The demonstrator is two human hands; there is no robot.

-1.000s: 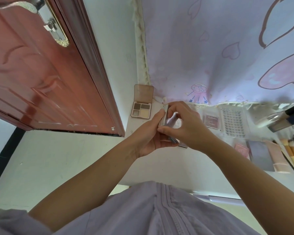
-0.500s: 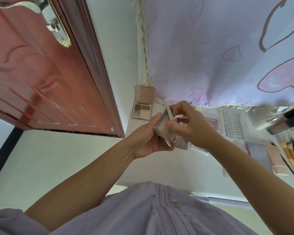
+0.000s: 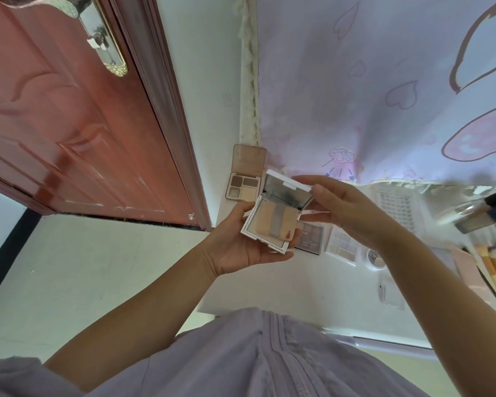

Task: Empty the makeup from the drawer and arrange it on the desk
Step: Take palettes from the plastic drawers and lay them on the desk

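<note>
Fingers of the left hand (image 3: 238, 247) curl under a white powder compact (image 3: 272, 224) and cradle its base above the desk (image 3: 269, 287), while the right hand (image 3: 352, 213) pinches the raised mirror lid at its right corner. The compact lies tilted, its hinge away from the person, nearer the left hand. To its left, an open eyeshadow palette (image 3: 244, 186) rests against the wall. Below and right lie a dark palette (image 3: 311, 237), a pale palette (image 3: 342, 247) and brushes (image 3: 490, 262). Judging by the gaps, the bare patch between the two palettes suits a landing, and the dark palette crowds it.
</note>
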